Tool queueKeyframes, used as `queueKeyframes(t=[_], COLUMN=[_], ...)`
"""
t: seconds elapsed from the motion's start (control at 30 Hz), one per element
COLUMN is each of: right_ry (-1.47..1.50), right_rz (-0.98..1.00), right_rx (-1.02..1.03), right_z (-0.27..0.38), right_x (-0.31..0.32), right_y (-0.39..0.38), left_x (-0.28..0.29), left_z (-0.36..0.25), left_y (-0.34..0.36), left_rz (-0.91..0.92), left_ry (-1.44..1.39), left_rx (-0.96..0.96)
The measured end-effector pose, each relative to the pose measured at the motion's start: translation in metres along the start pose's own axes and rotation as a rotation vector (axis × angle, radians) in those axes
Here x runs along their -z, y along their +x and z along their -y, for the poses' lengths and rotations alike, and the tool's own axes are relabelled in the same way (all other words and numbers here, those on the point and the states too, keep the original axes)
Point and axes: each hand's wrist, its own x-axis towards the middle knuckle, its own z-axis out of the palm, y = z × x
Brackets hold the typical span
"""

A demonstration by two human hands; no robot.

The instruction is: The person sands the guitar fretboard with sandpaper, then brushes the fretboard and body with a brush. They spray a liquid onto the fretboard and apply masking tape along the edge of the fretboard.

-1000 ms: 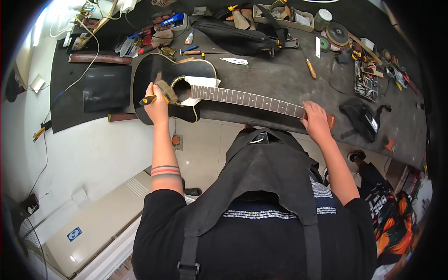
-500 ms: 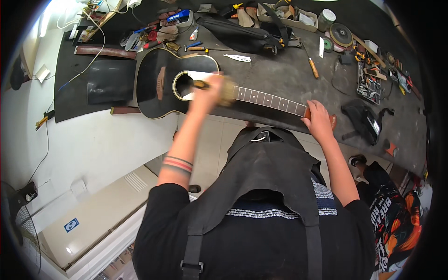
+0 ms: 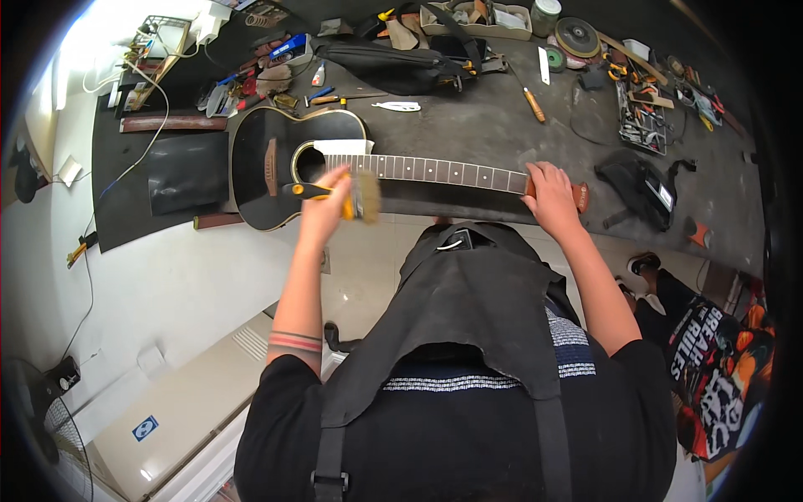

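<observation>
A black acoustic guitar [image 3: 260, 142] lies on the dark bench [image 3: 452, 127], its neck [image 3: 420, 170] pointing right and a white sheet [image 3: 341, 146] by the sound hole. My left hand [image 3: 333, 197] is closed on a brush [image 3: 365, 197] with a black and yellow handle, held over the lower right of the guitar body; the bristles are motion-blurred. My right hand [image 3: 547, 192] grips the far end of the neck beside the brown headstock [image 3: 579, 197]. A dark flat sheet [image 3: 186, 171] lies left of the guitar.
A long black bag [image 3: 385, 67], a tool tray [image 3: 640, 121], grinding discs [image 3: 577, 38] and loose tools line the back. A black pouch [image 3: 637, 188] lies at right. A person's legs [image 3: 703, 360] show below the bench at right. A fan [image 3: 50, 418] stands lower left.
My left hand with the brush has swung right from the guitar body, up across the fretboard, then back down and a little left. My right hand stays at the neck's end.
</observation>
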Motion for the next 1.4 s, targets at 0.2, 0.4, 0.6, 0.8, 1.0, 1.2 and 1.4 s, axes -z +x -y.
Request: queueKeyframes(t=[0.2, 0.4, 0.6, 0.8, 1.0, 1.2, 1.4], right_ry=[0.062, 0.057, 0.072, 0.048, 0.057, 0.029, 0.041], right_rz=[0.020, 0.008, 0.035, 0.040, 0.043, 0.050, 0.070], right_rx=[0.037, 0.011, 0.044, 0.035, 0.073, 0.054, 0.024], right_z=[0.000, -0.004, -0.002, -0.005, -0.002, -0.007, -0.011], right_x=[0.003, 0.003, 0.006, 0.005, 0.009, 0.004, 0.011], right_y=[0.004, -0.001, 0.004, 0.003, 0.007, 0.006, 0.007], left_x=[0.003, -0.021, 0.007, -0.066, 0.013, -0.141, -0.033], left_z=[0.026, 0.010, 0.059, -0.009, 0.047, -0.030, -0.009], left_y=[0.028, -0.013, 0.026, -0.016, 0.023, -0.039, 0.028], left_rz=[-0.575, 0.005, -0.640, 0.098, -0.718, 0.042, -0.625], left_ry=[-0.054, -0.282, -0.127, -0.312, -0.063, -0.322, -0.217], left_rx=[-0.007, 0.176, 0.031, 0.125, 0.092, 0.044, -0.031])
